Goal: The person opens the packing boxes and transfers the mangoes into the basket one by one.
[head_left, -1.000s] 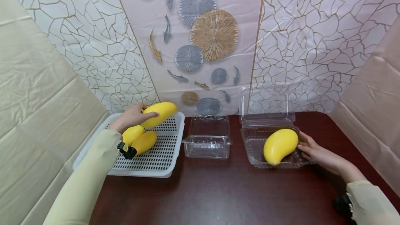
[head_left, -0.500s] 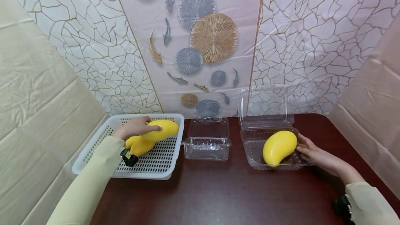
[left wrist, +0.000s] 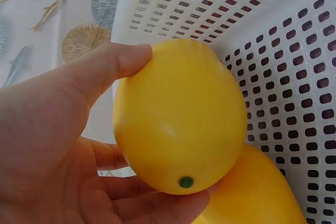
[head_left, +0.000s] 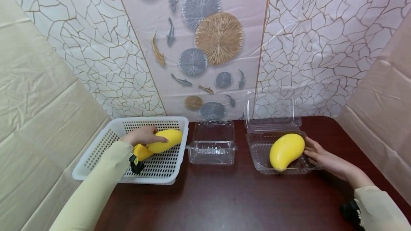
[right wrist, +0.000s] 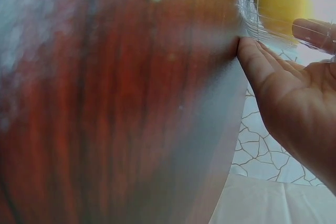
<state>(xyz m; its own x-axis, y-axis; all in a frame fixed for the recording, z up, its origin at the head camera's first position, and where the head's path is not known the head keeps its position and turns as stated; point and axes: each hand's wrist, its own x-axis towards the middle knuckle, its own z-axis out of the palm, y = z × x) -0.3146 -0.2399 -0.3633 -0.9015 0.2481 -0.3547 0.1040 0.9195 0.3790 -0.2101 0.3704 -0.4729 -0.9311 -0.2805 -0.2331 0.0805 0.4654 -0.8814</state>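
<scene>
My left hand [head_left: 141, 135] grips a large yellow mango [head_left: 167, 140] inside the white perforated basket [head_left: 151, 180]. In the left wrist view, the thumb lies along one side of this mango [left wrist: 178, 114] and the fingers curl under it, close to its green stem spot. A second, more orange mango [head_left: 141, 152] lies beside it, partly covered by the hand and wrist. On the right, my right hand [head_left: 324, 156] touches the side of an open clear plastic clamshell box [head_left: 258, 152] with its fingers extended. A big yellow mango [head_left: 287, 151] rests in that box.
A smaller clear plastic box [head_left: 212, 154], its lid raised, stands between the basket and the larger box. All sit on a dark red-brown table [head_left: 218, 199]. A patterned cloth [head_left: 221, 38] hangs right behind, with plain cloth walls at both sides.
My left hand has brought its mango down from above the basket's back part to low inside, near the right wall. My right hand stays at the larger box.
</scene>
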